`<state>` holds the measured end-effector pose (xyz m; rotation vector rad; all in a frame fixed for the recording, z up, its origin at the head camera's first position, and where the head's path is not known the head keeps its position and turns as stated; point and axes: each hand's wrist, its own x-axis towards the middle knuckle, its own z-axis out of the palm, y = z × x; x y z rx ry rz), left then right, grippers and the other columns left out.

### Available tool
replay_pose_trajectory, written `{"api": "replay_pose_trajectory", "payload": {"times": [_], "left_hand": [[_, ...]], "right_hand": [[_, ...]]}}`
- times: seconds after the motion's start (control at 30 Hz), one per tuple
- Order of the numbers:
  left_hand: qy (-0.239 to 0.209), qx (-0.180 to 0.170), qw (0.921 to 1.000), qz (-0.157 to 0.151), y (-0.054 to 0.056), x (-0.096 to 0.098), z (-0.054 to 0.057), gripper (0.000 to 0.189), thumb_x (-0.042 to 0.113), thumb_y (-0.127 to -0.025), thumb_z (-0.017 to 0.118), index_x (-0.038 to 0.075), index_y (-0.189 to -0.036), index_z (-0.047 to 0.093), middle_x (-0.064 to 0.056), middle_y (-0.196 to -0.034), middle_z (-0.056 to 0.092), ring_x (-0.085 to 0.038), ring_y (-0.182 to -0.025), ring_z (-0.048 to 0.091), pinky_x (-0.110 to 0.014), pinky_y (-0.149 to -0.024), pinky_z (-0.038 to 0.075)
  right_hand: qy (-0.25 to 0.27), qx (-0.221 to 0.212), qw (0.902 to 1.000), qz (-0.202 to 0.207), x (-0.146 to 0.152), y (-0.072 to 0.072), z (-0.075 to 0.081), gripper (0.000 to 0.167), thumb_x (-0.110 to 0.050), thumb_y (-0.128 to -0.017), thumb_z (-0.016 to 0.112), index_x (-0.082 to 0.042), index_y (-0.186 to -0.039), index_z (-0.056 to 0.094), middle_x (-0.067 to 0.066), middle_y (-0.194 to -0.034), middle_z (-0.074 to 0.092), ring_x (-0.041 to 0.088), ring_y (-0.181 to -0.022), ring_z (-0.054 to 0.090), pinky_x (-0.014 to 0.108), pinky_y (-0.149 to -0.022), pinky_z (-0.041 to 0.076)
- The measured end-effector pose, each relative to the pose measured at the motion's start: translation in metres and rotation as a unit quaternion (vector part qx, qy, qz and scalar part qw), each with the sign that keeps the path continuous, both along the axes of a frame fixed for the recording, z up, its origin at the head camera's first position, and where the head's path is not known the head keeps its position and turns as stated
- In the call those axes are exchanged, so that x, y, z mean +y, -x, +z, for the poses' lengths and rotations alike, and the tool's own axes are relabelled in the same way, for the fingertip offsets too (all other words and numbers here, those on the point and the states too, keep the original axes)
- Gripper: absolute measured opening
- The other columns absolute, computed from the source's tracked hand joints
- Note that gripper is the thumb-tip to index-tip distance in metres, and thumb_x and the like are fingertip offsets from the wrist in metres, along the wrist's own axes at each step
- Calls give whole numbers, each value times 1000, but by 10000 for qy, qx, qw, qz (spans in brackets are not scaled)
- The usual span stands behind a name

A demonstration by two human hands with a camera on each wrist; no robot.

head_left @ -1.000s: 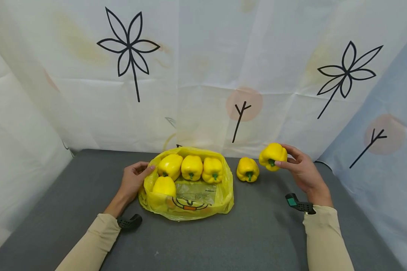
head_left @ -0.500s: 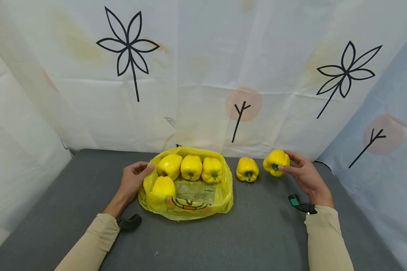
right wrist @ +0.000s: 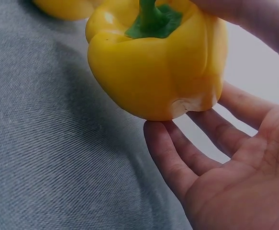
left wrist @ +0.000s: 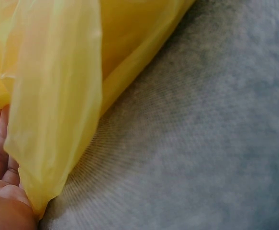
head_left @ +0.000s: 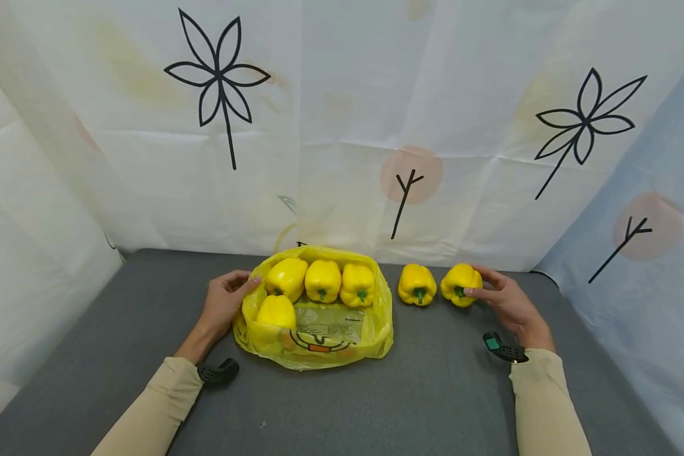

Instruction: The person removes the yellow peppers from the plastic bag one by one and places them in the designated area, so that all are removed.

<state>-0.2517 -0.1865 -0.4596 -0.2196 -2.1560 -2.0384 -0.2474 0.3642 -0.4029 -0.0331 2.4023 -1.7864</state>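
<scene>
My right hand (head_left: 510, 303) holds a yellow bell pepper (head_left: 457, 285) low over the grey tabletop, thumb on one side and fingertips on the other. In the right wrist view the same pepper (right wrist: 153, 72) shows its green stem. Just left of it a second yellow bell pepper (head_left: 417, 285) rests on the table. A yellow plastic bag (head_left: 342, 354) lies spread with its mouth wide, and several yellow bell peppers (head_left: 322, 281) sit inside. My left hand (head_left: 223, 305) pinches the bag's left rim. Up close in the left wrist view, the bag's film (left wrist: 58, 110) hides part of that hand.
A white curtain (head_left: 342, 126) with plant drawings stands along the back edge of the grey table (head_left: 342, 411), and more fabric hangs at both sides. Inside the bag, a printed patch (head_left: 330, 322) shows at the front right.
My right hand has lowered the bell pepper to beside the loose one, after a slight shift right and back left. The left hand and bag have stayed put.
</scene>
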Motion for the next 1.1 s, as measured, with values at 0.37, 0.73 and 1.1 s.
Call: {"api": "replay_pose_trajectory", "payload": {"times": [0.37, 0.73, 1.1], "left_hand": [[10, 30, 10000, 0, 0, 1, 2, 40, 22, -100, 69, -13, -118, 65, 4, -97, 69, -10, -86, 66, -23, -72, 58], [-21, 47, 10000, -15, -2, 1, 4, 38, 20, -100, 69, -13, -118, 65, 5, -96, 69, -10, -86, 66, -23, -73, 58], [4, 35, 10000, -18, -2, 0, 2, 38, 20, -100, 68, -13, -118, 64, 4, -96, 69, -10, -85, 66, -23, -72, 58]], "right_hand": [[18, -226, 9997, 4, 0, 5, -11, 86, -16, -96, 73, -1, -161, 20, 23, -165, 14, 40, -142, 30, 58, -118, 23], [1, -128, 9999, 80, -2, 5, -13, 86, -21, -97, 73, -1, -161, 19, 23, -165, 14, 44, -145, 25, 61, -119, 19], [-98, -113, 9999, 32, -7, 7, -15, 85, -21, -99, 71, -4, -162, 16, 23, -166, 12, 45, -145, 26, 60, -117, 25]]}}
